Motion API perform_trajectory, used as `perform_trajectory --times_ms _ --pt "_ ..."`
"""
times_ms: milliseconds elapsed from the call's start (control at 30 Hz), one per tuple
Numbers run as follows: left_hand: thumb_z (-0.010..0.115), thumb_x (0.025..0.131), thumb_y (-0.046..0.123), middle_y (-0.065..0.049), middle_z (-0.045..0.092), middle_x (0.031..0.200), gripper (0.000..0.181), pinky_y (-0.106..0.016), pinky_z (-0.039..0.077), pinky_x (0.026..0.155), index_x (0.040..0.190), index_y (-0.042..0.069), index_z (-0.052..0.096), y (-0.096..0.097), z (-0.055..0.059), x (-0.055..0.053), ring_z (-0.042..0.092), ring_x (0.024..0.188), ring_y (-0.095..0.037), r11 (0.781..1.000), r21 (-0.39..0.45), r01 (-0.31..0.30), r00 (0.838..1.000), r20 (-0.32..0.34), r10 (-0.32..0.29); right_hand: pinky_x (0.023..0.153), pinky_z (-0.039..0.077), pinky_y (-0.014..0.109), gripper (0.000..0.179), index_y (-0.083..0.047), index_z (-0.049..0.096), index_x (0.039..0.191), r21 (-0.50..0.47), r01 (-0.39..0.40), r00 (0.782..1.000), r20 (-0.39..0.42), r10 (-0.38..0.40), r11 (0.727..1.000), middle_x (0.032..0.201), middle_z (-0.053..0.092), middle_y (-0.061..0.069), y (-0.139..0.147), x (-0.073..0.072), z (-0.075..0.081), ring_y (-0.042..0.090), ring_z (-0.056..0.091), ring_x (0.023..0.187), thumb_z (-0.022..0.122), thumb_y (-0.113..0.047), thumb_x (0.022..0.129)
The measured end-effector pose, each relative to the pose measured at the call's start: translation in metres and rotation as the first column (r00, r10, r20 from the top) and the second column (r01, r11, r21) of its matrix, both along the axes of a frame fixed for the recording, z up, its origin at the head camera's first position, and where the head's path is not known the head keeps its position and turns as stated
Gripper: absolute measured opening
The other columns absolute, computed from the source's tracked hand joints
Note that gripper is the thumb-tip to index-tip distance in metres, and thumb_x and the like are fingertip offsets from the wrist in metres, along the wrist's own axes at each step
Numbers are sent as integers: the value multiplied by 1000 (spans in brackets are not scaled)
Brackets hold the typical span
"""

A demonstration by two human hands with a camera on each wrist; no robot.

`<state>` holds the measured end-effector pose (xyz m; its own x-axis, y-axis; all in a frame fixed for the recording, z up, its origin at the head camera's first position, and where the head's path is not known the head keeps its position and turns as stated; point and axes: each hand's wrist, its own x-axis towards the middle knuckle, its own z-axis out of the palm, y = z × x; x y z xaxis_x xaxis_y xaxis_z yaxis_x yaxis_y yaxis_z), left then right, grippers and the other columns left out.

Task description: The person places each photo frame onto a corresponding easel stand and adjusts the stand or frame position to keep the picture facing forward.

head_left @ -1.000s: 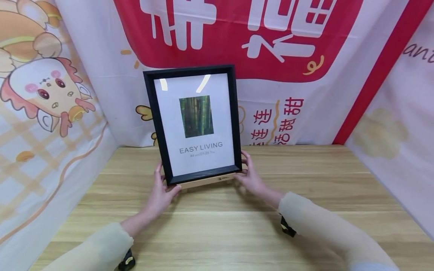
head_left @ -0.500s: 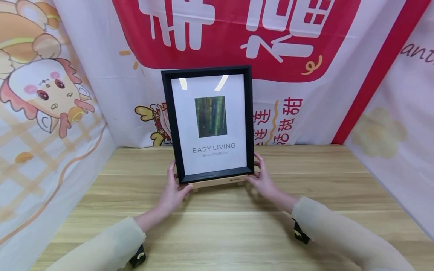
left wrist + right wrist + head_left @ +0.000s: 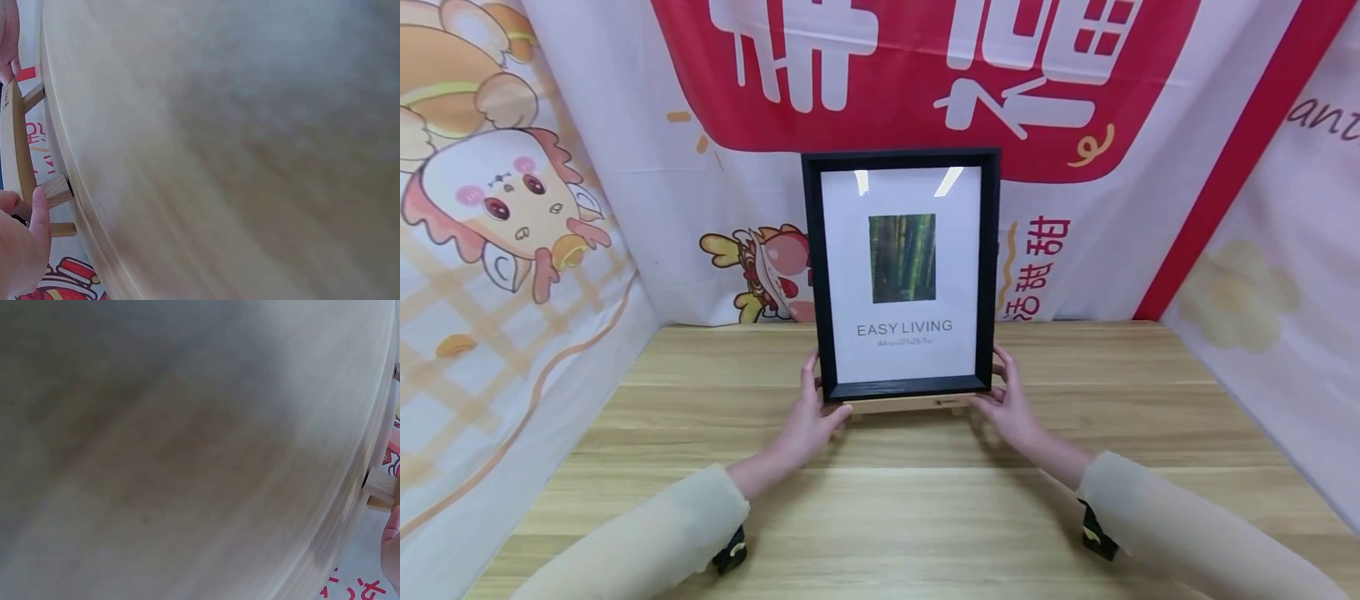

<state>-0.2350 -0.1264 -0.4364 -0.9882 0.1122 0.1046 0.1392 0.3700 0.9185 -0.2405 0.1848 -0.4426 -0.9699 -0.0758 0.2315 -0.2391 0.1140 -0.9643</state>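
Observation:
A black picture frame [image 3: 902, 275] with a small bamboo picture and the words "EASY LIVING" stands upright, leaning slightly back, on the ledge of a wooden tabletop easel [image 3: 898, 405]. My left hand [image 3: 808, 421] grips the easel's left lower end, thumb along the ledge front, other fingers up the frame's side. The right hand [image 3: 1015, 417] holds the opposite end the same way. Short wooden legs [image 3: 57, 187] reach down to the tabletop in the left wrist view. Only part of the right hand [image 3: 392, 550] shows in the right wrist view. The easel's back is hidden by the frame.
The wood-grain table [image 3: 895, 517] runs back to a white cloth backdrop [image 3: 658, 208] with a red panel and printed characters. Printed cloths hang at the left [image 3: 482, 333] and right [image 3: 1262, 275] sides. Black wrist cameras sit under both sleeves.
Both hands have moved the easel and picture frame to the right together. The frame was tilted and now faces forward, nearly straight. The grip looks the same.

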Motion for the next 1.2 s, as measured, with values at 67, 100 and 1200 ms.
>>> perform_trajectory --times_ms 67,100,1200 --pt "71 87 3 -28 34 145 110 -35 59 66 153 41 -7 4 0 0 66 87 -28 1000 -8 7 1000 1 -7 86 52 22 91 -10 10 152 6 9 1000 2 -9 1000 135 32 31 4 3 1 52 53 110 57 25 82" --pt "71 87 3 -27 34 145 110 -35 59 66 152 42 -7 5 1 -1 66 86 -27 1000 -13 10 1000 4 -10 86 51 21 91 -10 9 152 10 14 1000 3 -14 1000 135 32 31 6 5 1 53 52 110 57 25 83" --pt "70 87 1 -30 34 145 107 -35 56 83 154 38 -4 20 0 -5 57 113 -43 997 5 72 997 -41 -71 84 53 22 95 -15 7 155 72 36 999 13 -37 997 140 30 32 27 22 1 50 54 110 58 23 83"
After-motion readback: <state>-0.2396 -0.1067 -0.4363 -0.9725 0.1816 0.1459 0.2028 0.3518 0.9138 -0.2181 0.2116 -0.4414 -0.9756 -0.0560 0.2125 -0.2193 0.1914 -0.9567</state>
